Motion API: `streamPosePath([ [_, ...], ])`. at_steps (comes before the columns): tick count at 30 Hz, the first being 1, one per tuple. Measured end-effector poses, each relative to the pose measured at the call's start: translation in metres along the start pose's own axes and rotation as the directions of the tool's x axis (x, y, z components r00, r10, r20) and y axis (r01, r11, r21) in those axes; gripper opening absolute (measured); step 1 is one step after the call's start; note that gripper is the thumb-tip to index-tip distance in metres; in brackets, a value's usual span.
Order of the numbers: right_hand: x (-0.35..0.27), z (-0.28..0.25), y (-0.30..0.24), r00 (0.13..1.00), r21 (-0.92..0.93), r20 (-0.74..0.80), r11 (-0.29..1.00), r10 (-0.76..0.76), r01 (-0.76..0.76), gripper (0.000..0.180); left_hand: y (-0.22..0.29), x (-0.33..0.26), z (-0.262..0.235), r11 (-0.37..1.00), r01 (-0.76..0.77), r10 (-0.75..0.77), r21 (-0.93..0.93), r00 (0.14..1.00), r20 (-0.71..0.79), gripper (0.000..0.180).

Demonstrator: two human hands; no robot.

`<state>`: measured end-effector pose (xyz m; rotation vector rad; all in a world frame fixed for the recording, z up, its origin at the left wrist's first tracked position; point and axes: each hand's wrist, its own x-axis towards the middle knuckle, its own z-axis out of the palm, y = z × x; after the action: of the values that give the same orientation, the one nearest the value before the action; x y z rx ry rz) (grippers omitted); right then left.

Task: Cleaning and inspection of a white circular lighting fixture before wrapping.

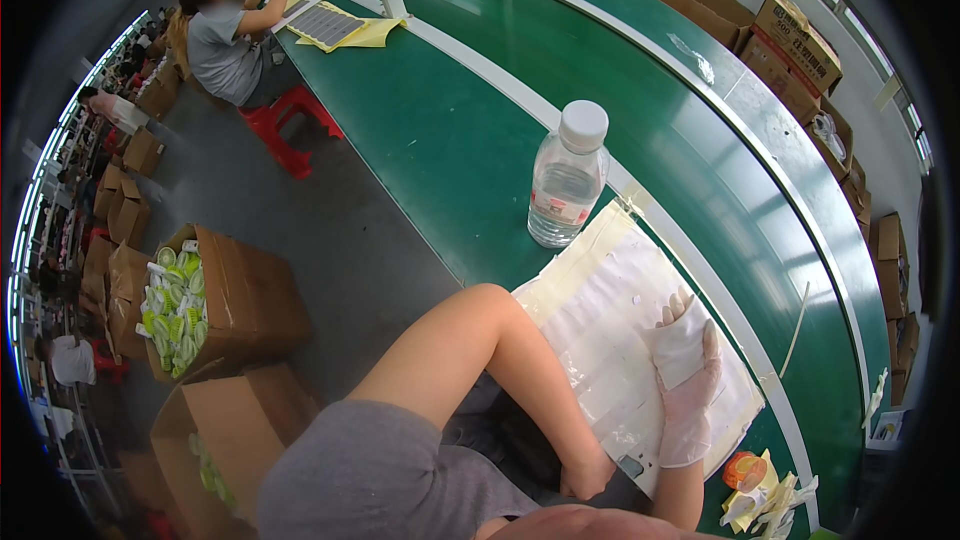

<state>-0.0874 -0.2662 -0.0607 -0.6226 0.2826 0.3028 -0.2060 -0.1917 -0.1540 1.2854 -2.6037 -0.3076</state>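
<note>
We are pressing our gloved right hand (685,380), fingers flat together, on a white sheet (610,330) just beside the water bottle (566,175); our left hand (588,475) is resting below it, fingers hidden.

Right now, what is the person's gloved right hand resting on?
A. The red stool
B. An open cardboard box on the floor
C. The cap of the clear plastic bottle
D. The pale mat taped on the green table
D: the right hand, in a thin translucent glove, lies flat on the pale mat, while the clear plastic bottle stands apart, beyond the mat's far corner.
</note>
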Motion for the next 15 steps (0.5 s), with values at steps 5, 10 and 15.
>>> streamPosePath([
  [5, 0.0012, 0.0002, 0.0011, 1.0, -0.002, -0.008, 1.0, -0.002, 0.002, 0.053, 0.0013, -0.0033, -0.0031, 1.0, -0.005, 0.005, -0.012, 0.999, -0.046, 0.031],
  [10, 0.0015, 0.0026, 0.0018, 1.0, -0.024, 0.014, 1.0, -0.009, 0.009, 0.055, 0.004, -0.0072, -0.007, 1.0, 0.004, -0.004, -0.02, 1.0, -0.024, 0.031],
  [15, 0.0009, 0.0021, 0.002, 1.0, -0.027, 0.001, 1.0, -0.014, 0.014, 0.055, 0.0045, -0.0057, -0.0065, 1.0, 0.004, -0.005, -0.026, 1.0, -0.013, 0.031],
])
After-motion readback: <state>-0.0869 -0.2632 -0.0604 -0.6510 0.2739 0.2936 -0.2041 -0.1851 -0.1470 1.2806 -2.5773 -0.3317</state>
